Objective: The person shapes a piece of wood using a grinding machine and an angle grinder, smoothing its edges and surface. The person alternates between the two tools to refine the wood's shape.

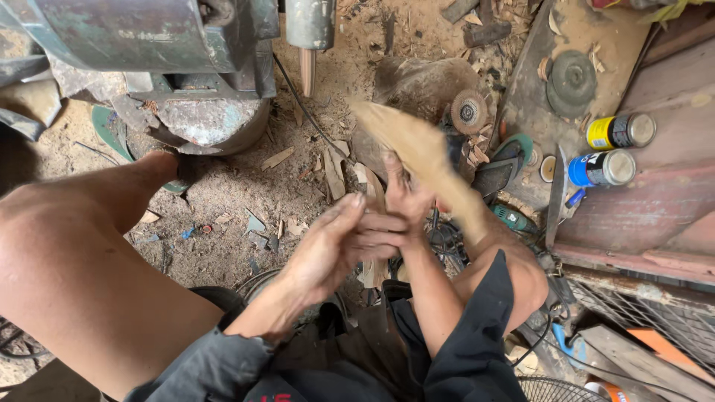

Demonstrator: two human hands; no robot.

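A long, pale carved piece of wood (417, 152), blurred, slants from upper left to lower right in the middle of the view. My right hand (406, 195) grips it around its middle from below. My left hand (339, 246) lies flat with fingers stretched out, its fingertips touching the right hand and the wood's lower part. Both hands are dusty. My bare knees show at the left and lower right.
A green metal machine (171, 45) stands at top left over a sawdust floor with wood chips. An angle grinder with a wire-brush wheel (469, 112) lies behind the wood. A yellow can (620, 131) and a blue can (602, 168) rest on a rusty surface at right.
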